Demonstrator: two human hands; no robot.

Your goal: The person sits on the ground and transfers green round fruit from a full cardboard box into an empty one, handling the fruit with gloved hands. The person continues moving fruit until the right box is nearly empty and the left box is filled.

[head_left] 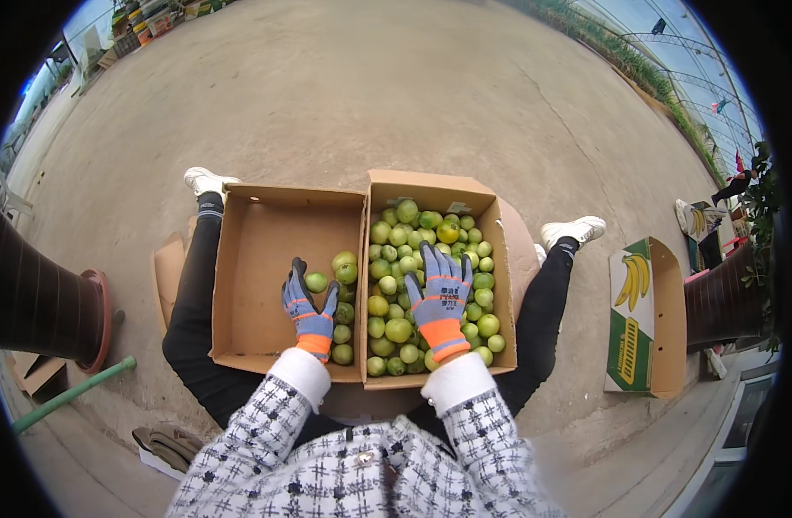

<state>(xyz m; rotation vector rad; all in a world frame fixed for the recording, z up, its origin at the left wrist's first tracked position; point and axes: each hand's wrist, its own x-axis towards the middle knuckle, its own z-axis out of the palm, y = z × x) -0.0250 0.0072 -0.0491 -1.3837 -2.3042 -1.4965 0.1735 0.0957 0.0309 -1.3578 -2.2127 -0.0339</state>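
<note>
Green tomatoes [398, 330] crowd the right-hand cardboard box [435, 180], and from my remote seat I see a smaller cluster [345, 274] along the right side of the left-hand cardboard box [266, 259], just beside it. Of the two hands, I have the right hand [441, 298] spread over the crowded fruit, fingers parted and nothing visibly pinched, though its palm side is hidden from me. My left hand [312, 302] is over the left-hand box, thumb and fingers apart about a single green tomato [316, 282]; I cannot tell whether they grip it. I judge the step in hand to be picking on the right and setting down on the left. To my mind the next move calls for curling the right fingers round one fruit without shoving its neighbours, perhaps the yellow-tinged tomato [448, 231] just beyond the fingertips, and a light left touch beside the cluster.
</note>
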